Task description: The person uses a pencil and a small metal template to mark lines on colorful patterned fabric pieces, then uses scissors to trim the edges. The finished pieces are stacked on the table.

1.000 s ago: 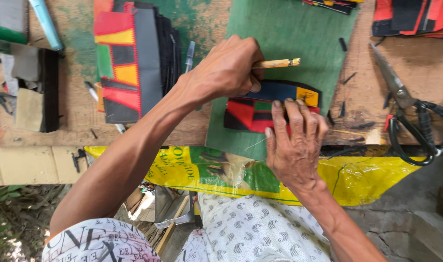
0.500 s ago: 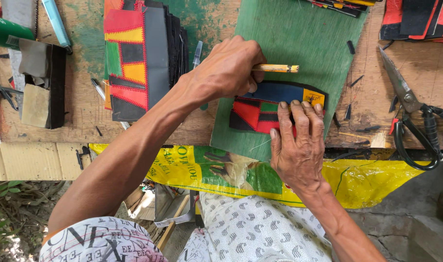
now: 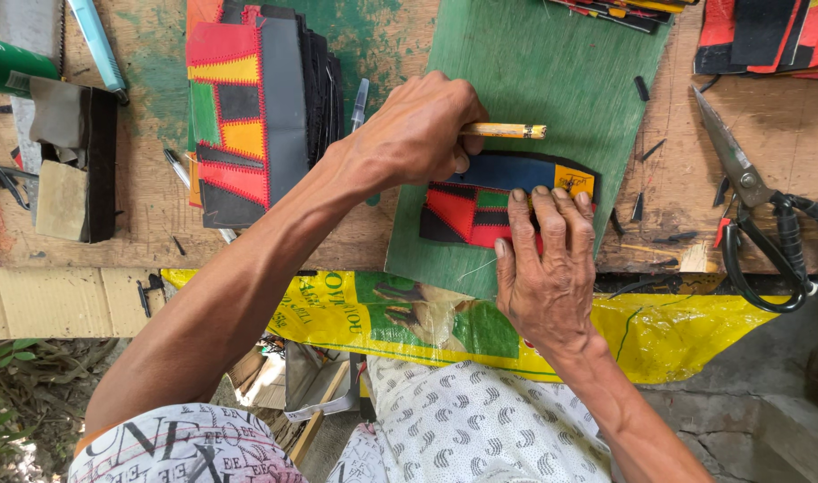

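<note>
Two hands worked one patchwork piece (image 3: 481, 207): left hand (image 3: 422, 134) pinched a wooden tool (image 3: 507, 131), right hand (image 3: 548, 268) lay flat, fingers open, pinning it. Looked thin, floppy, light; best held at the edges.

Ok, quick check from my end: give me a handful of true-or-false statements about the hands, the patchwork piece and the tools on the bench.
1. The left hand grips a wooden-handled tool. True.
2. The right hand lies flat on the patchwork piece. True.
3. The piece rests on bare wood. False: it lies on a green board.
4. The scissors are in the right hand. False: they lie on the bench, to its right.
5. A stack of patchwork pieces lies left of the left hand. True.
</note>
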